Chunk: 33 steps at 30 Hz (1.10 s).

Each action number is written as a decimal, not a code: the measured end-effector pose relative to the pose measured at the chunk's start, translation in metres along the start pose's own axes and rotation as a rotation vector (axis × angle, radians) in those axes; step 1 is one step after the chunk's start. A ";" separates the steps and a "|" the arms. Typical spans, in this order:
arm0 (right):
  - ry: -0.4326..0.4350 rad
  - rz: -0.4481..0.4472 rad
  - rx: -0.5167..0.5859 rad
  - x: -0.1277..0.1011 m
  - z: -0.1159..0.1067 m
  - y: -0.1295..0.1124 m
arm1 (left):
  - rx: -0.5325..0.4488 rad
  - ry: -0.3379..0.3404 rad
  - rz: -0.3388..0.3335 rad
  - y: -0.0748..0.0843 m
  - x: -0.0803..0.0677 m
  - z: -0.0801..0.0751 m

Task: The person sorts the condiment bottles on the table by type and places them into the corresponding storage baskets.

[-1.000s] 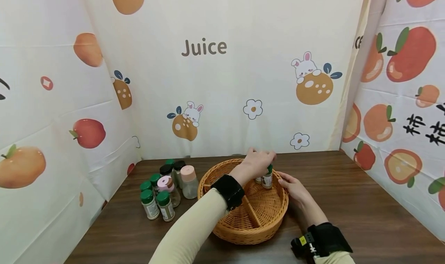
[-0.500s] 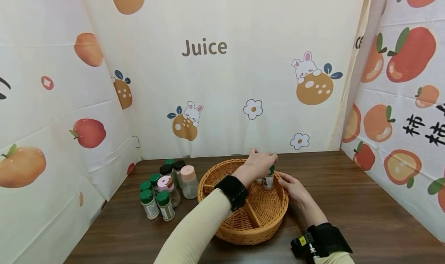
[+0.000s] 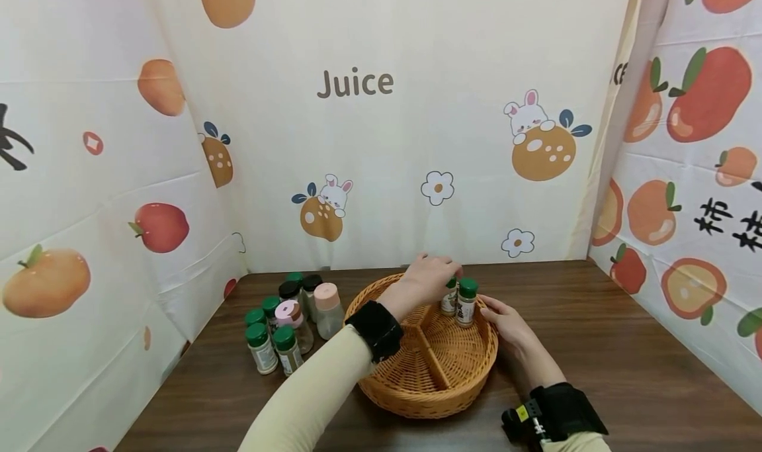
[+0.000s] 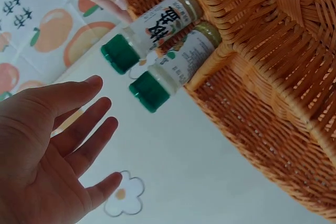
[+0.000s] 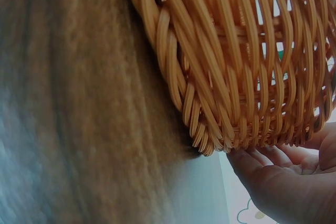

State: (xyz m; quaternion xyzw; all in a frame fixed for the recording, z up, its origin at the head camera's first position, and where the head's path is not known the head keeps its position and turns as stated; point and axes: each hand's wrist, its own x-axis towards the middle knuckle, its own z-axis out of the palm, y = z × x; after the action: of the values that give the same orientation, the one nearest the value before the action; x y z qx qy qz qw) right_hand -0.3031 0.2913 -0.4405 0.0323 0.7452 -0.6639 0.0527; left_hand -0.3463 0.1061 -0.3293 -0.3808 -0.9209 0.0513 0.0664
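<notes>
A round wicker basket [image 3: 428, 399] with dividers sits mid-table. Two small green-capped spice bottles stand side by side in its far right compartment: one [image 3: 466, 304] in front, one [image 3: 449, 298] behind. My left hand [image 3: 439, 271] hovers just above and left of them, holding nothing. The left wrist view shows that hand [image 4: 89, 129] with fingers straight, apart from both bottles [image 4: 157, 74]. My right hand [image 3: 495, 314] rests its fingers on the basket's right rim; in the right wrist view its fingers [image 5: 273, 166] lie against the basket's woven wall [image 5: 236, 66].
A cluster of several spice bottles [image 3: 280, 336], green, black and pink capped, stands left of the basket, with a taller pink-lidded jar [image 3: 327, 311] nearest it. Printed fabric walls [image 3: 381, 141] close in the back and both sides. Bare brown table [image 3: 625, 346] lies to the right.
My left hand let go of the green-capped bottle and drew back up and left. The bottle now stands in the basket beside the other one. My right hand stayed on the rim.
</notes>
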 end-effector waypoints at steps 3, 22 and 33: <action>0.001 -0.004 -0.002 0.001 0.001 0.001 | -0.007 0.021 0.018 -0.005 -0.009 -0.002; -0.008 0.008 -0.039 0.001 -0.005 0.001 | -0.015 0.081 0.041 -0.026 -0.068 -0.010; -0.019 0.009 -0.047 0.001 -0.004 0.001 | -0.032 0.122 0.063 -0.037 -0.096 -0.010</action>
State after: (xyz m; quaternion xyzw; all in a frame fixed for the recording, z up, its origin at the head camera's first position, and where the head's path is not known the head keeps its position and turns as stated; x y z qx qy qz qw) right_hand -0.3038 0.2954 -0.4411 0.0282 0.7599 -0.6463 0.0633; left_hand -0.3030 0.0124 -0.3220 -0.4128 -0.9035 0.0157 0.1145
